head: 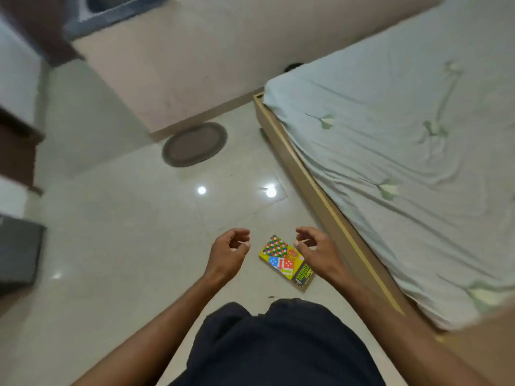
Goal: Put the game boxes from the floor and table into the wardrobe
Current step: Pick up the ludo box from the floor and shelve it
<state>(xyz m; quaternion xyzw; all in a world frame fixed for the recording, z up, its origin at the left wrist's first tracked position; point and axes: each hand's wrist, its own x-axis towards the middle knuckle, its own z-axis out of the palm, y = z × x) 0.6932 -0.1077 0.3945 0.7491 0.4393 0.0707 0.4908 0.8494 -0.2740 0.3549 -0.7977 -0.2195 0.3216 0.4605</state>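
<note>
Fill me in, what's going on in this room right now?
A person stands over a flat yellow game box with a colourful checkered picture lying on the glossy tiled floor, close to the wooden bed frame. Both bare hands are held out above it, fingers loosely curled: the left hand beside it, the right hand overlapping its edge in view. Neither has a grip on it yet.

I count one game box on the floor, yellow with bright checks. One bed stands at my right, one oval mat lies by the wall, and two light glints shine on the tiles. My two hands, left hand and right hand, are both empty, fingers loosely curled.
</note>
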